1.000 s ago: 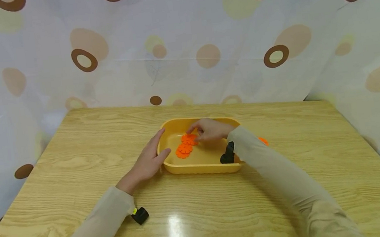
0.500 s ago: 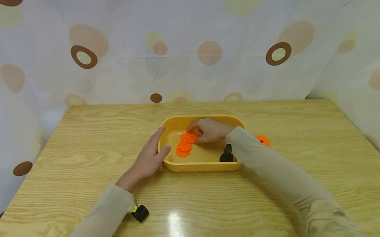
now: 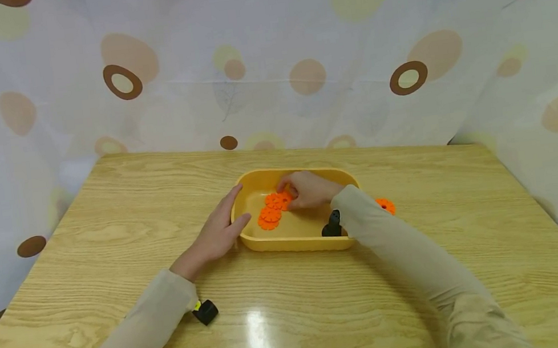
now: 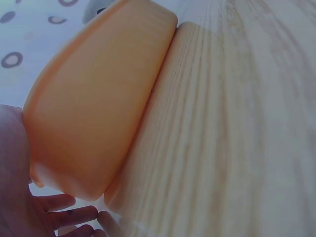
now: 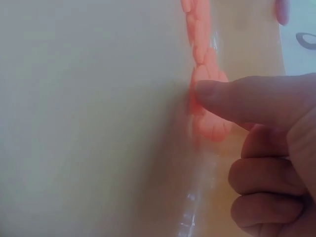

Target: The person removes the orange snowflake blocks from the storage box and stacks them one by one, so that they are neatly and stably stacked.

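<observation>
Several orange flower-shaped plastic discs (image 3: 269, 216) lie overlapping in a yellow tray (image 3: 292, 245). My right hand (image 3: 308, 189) reaches into the tray. Its thumb and index finger pinch the edge of the rightmost disc (image 3: 285, 201), while the other fingers are curled under in the right wrist view. There the thumb (image 5: 207, 93) presses against the orange discs, and the index finger is mostly hidden. At the tray's left end rests my left hand (image 3: 217, 234), fingers extended along the outside and thumb over the rim. The left wrist view shows the fingers (image 4: 74, 216) loosely spread beside the tray wall.
Right of the tray another orange disc (image 3: 386, 206) lies on the wooden table (image 3: 285, 322), partly behind the right sleeve (image 3: 401, 252). Black wrist cameras show at the left cuff (image 3: 205, 312) and right cuff. A patterned cloth (image 3: 267, 72) hangs behind the table.
The right hand's thumb and index finger have drawn the rightmost disc slightly right, and its centre hole now shows. The left hand has stayed at the tray's end. The view has shifted slightly.
</observation>
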`<state>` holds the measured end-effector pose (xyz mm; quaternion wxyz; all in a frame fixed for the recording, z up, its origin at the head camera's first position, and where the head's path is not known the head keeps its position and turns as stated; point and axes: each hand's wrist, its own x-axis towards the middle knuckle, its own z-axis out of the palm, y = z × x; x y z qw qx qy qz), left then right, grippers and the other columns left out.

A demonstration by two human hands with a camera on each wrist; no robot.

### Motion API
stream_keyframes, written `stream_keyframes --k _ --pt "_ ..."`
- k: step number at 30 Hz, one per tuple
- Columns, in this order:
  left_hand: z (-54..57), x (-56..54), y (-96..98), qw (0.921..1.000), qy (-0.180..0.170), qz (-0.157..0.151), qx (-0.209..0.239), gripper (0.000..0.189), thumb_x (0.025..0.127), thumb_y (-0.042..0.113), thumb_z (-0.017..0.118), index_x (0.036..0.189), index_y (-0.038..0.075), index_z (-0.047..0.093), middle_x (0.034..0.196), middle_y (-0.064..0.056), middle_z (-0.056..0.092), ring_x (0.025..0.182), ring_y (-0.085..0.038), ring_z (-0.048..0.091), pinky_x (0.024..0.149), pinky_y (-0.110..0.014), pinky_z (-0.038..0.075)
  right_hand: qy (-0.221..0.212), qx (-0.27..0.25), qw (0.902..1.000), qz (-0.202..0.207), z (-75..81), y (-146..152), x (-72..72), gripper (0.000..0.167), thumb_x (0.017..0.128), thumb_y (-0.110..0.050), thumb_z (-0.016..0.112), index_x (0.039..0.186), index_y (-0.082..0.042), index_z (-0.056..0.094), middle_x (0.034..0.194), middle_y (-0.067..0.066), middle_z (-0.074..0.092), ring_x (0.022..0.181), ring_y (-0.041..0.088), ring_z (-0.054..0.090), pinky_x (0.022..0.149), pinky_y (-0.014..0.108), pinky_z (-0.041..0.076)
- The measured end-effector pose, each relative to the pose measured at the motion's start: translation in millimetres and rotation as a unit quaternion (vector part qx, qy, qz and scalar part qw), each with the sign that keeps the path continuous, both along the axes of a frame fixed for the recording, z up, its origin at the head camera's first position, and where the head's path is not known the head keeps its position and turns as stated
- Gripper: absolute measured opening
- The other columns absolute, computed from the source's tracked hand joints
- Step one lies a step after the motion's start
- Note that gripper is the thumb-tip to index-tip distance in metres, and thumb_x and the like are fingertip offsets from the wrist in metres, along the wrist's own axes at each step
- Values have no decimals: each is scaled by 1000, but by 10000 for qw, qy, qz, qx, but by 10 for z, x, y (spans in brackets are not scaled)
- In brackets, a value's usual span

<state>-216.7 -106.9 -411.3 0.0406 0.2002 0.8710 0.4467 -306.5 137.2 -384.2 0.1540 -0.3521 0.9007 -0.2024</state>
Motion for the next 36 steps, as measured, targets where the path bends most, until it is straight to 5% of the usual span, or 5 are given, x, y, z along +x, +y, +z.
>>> stream_keyframes --k 17,36 --pt "-8 3 -3 10000 -33 47 7 65 101 25 46 155 11 14 160 -15 18 147 -33 18 118 -51 17 -127 -274 9993 -197 51 29 8 11 90 -11 65 96 -2 68 77 6 63 62 13 48 62 24 43" --pt "-24 5 20 10000 -32 -2 33 65 101 25 47 155 11 15 160 -15 19 147 -33 19 118 -51 17 -577 -1148 9909 -402 146 107 29 21 97 -13 53 96 0 69 67 7 58 53 11 39 59 26 38"
